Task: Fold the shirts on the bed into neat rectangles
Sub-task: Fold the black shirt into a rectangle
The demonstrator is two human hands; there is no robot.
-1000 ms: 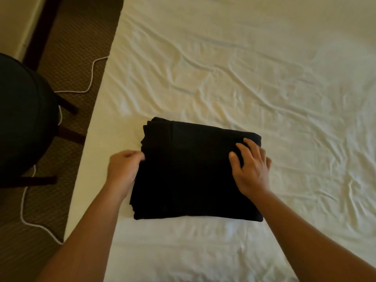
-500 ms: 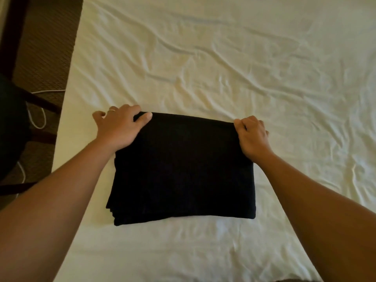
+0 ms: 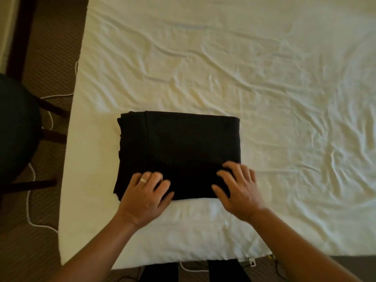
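Both hands have come back from the far corners of the black folded shirt [image 3: 179,153] to its near edge. That shirt lies as a rectangle on the white bed sheet [image 3: 264,78], close to the bed's left side. Left hand [image 3: 146,192] and right hand [image 3: 240,188] rest flat on it — fingers spread, gripping nothing; a ring [image 3: 143,180] shows on the left. Beside the bed stand a dark chair [image 3: 18,129] and a white cable [image 3: 30,184] on brown carpet [image 3: 50,47] — no writing is legible.
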